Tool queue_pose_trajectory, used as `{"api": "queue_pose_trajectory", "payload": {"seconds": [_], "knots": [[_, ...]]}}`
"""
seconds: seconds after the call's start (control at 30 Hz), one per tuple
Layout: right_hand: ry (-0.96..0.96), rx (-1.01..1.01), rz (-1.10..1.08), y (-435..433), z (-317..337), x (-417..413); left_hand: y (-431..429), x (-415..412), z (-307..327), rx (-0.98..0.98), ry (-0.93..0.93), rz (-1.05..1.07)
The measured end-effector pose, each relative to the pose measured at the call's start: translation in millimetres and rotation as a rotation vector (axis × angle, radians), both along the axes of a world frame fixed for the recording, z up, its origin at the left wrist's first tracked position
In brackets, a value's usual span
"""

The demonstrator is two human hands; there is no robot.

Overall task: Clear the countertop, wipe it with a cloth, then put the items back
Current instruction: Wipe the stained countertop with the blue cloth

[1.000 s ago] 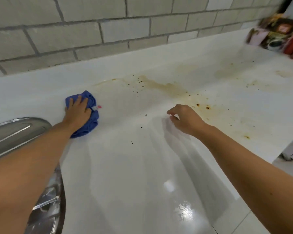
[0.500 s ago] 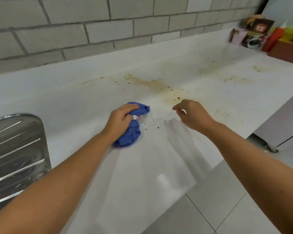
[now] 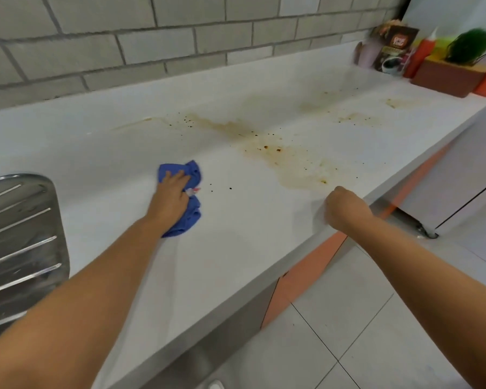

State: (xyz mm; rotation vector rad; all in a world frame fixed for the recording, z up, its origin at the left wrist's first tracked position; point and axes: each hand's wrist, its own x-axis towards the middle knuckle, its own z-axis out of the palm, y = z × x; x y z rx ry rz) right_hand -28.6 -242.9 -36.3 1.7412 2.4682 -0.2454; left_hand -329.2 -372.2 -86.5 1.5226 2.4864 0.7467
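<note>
Two hands show in my feed. My left hand (image 3: 171,193) lies flat, fingers straight, pressing a bunched blue cloth (image 3: 190,220) onto the white countertop (image 3: 236,256), a little left of mid-frame. My right hand (image 3: 345,210) is curled into a fist at the countertop's front edge, at 3 o'clock from the cloth, and holds nothing I can see.

The brown stain (image 3: 300,171) lies at about 2 o'clock from the cloth, apart from it. Its long axis runs from 10 to 4 o'clock, and its near end pools just beyond the right knuckles. The right hand is nearer, but the left has the cloth, so I judge the next sweep must go toward 2 o'clock, then along that band.

The cloth looks soft and crumpled, and the countertop is smooth and glossy. The stain is thin and blotchy, and a few dark specks (image 3: 230,188) lie between it and the cloth. At 9 o'clock sits a ribbed steel drainboard (image 3: 20,234).
</note>
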Motion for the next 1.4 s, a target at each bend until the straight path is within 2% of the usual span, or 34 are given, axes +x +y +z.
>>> {"api": "queue_pose_trajectory", "payload": {"seconds": [0.1,0.17,0.27,0.37,0.5,0.6,0.83,0.97,1.03,1.13,1.27,1.4], "knots": [[0.012,0.011,0.038,-0.8,-1.5,5.3,6.0,68.4,4.0,0.099,-0.077,-0.165],[0.024,-0.007,0.055,3.6,-1.9,9.1,4.4,108.2,7.2,0.147,-0.198,-0.26],[0.055,-0.053,0.062,14.4,1.0,18.3,-3.7,116.6,28.1,0.282,-0.383,-0.173],[0.018,-0.009,0.1,24.1,-1.7,30.7,-15.7,64.2,50.8,0.328,-0.266,-0.008],[-0.012,0.0,0.126,27.3,-5.8,35.3,-35.2,3.8,33.4,0.082,-0.106,0.128],[0.029,-0.023,0.098,28.4,-3.3,35.1,-22.5,34.3,19.0,0.069,-0.076,0.048],[0.022,-0.028,0.109,22.7,1.9,37.3,13.2,150.0,8.8,0.062,-0.146,-0.351],[0.013,-0.025,0.128,22.1,3.1,41.7,3.1,181.3,8.0,0.094,-0.183,-0.527],[-0.008,-0.015,0.162,24.8,1.3,43.5,-2.5,174.0,16.7,0.16,-0.231,-0.514],[-0.026,-0.018,0.206,25.8,-0.5,45.2,-3.5,147.6,26.5,0.251,-0.215,-0.356],[0.024,-0.027,0.223,27.3,-5.8,46.8,-1.6,144.0,16.1,-0.073,-0.053,-0.299],[0.135,-0.054,0.168,28.7,-10.6,49.1,-1.6,171.6,10.0,-0.108,-0.021,-0.339]]}}
